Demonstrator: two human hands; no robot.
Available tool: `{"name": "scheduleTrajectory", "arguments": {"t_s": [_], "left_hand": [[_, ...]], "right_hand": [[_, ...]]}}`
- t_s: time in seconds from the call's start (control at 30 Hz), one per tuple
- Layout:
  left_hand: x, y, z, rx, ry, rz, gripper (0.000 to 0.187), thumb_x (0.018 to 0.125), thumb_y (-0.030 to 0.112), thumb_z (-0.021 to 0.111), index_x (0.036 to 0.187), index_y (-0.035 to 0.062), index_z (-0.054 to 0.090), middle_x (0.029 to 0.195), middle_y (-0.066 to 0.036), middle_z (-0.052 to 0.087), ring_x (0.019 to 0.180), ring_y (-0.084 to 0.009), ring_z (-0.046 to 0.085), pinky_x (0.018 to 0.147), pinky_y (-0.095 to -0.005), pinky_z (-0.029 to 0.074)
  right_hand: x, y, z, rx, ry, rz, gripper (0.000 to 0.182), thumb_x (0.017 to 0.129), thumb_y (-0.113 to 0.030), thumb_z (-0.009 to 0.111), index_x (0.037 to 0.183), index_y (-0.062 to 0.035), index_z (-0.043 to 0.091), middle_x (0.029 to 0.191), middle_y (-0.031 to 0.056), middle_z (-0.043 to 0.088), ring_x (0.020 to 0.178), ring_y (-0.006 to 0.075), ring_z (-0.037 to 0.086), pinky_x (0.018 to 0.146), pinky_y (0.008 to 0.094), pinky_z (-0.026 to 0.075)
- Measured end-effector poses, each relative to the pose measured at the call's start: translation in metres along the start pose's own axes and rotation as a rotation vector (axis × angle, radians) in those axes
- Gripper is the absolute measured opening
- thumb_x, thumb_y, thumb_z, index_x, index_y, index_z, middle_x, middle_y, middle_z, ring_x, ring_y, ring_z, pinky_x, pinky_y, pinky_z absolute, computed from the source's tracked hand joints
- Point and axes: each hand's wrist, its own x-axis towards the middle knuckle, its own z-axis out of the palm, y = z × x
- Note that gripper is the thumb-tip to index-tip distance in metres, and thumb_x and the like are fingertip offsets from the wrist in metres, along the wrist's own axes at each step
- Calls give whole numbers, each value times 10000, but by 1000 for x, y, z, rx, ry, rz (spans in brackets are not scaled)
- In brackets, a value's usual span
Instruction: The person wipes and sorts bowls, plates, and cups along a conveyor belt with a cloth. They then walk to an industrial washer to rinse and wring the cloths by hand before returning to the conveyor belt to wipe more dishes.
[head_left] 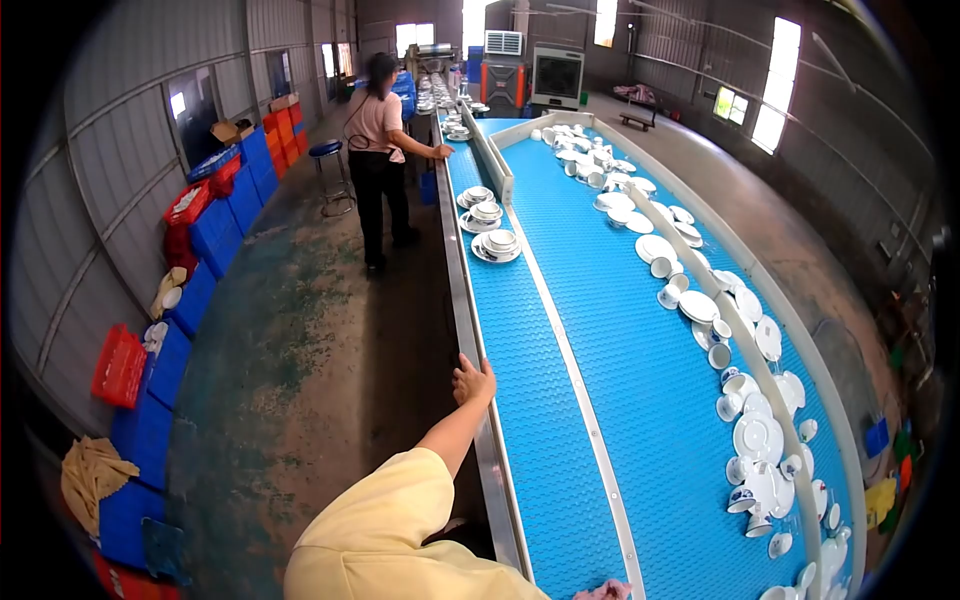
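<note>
My left hand (474, 381) rests against the metal side rail (482, 440) of a long conveyor with a blue textured belt (530, 400). Its fingers are slightly apart, with nothing held in them. Farther up the near lane stand several stacks of white plates and bowls, the closest stack (496, 245) ahead of this hand. At the bottom edge a bit of crumpled pinkish cloth (604, 590) lies over the belt, cut off by the frame. My right hand does not show.
White cups, saucers and plates (758, 437) crowd the belt's right side along a pale divider (740, 325). A co-worker (378, 150) stands at the left rail farther up. Blue crates (215, 225), red crates (119, 366) and a stool (327, 150) line the left.
</note>
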Motion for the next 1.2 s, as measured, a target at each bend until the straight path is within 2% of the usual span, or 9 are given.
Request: {"name": "scheduleTrajectory", "arguments": {"t_s": [0.3, 0.57, 0.63, 0.73, 0.83, 0.97, 1.07, 1.13, 1.2], "left_hand": [[1, -1, 3, -6, 23, 7, 629, 864, 493, 338, 1357, 120, 221, 1218, -163, 425, 1074, -329, 467, 820, -441, 428], [1, 0, 3, -30, 22, 2, 612, 863, 487, 342, 1347, 129, 235, 1228, -153, 427, 1049, -318, 495, 815, -448, 431], [2, -1, 3, -29, 23, -3, 610, 863, 486, 343, 1348, 132, 235, 1232, -151, 426, 1050, -316, 495, 815, -448, 430], [1, -1, 1, -42, 15, 0, 612, 864, 486, 341, 1347, 127, 234, 1243, -150, 419, 1055, -319, 493, 815, -446, 431], [0, 0, 2, -49, 14, 2, 611, 865, 485, 336, 1347, 124, 231, 1258, -147, 408, 1061, -319, 490, 820, -447, 429], [1, 1, 1, -41, 2, -7, 609, 869, 485, 327, 1350, 125, 226, 1269, -143, 400, 1064, -314, 490, 830, -448, 425], [1, 0, 2, -42, -3, -11, 602, 872, 484, 317, 1351, 130, 226, 1285, -136, 390, 1071, -309, 488, 833, -447, 424], [2, -1, 2, -38, -3, -6, 597, 874, 482, 311, 1351, 132, 226, 1296, -132, 384, 1077, -307, 486, 834, -446, 424], [0, 0, 0, -75, -1, -20, 581, 880, 473, 296, 1350, 138, 229, 1312, -128, 377, 1079, -310, 489, 830, -451, 426]], "right_hand": [[-1, -36, 1, -19, 73, 3, 166, 764, 51, 514, 905, 4, 588, 796, 67, 570, 665, 129, 470, 600, 235, 369], [-2, -21, 0, 12, 71, -28, 164, 773, 31, 536, 931, 27, 577, 813, 87, 572, 736, 163, 511, 654, 277, 412], [-4, -21, -1, -44, 88, 66, 191, 769, -24, 578, 951, 30, 572, 822, 101, 577, 747, 168, 521, 651, 286, 423], [-6, -15, -1, -233, 152, -5, 224, 758, -96, 620, 944, 21, 581, 826, 98, 584, 739, 169, 524, 632, 289, 424], [0, -15, -3, -29, 37, -54, 202, 765, -110, 617, 927, 8, 592, 831, 87, 589, 722, 169, 525, 632, 285, 425], [-3, -11, -4, -107, 62, 36, 134, 781, -57, 576, 899, 0, 605, 822, 73, 593, 718, 165, 527, 635, 282, 424], [-3, -14, -3, -100, 45, -72, 156, 796, -27, 554, 946, 2, 586, 833, 70, 597, 709, 153, 524, 627, 259, 429], [-6, 6, 1, 41, 87, 46, 249, 803, -20, 562, 1044, 35, 527, 873, 98, 604, 758, 159, 552, 660, 246, 462], [-4, 37, -6, -114, 25, 93, 301, 803, -15, 566, 1084, 58, 486, 900, 122, 604, 798, 175, 565, 697, 251, 476]]}}
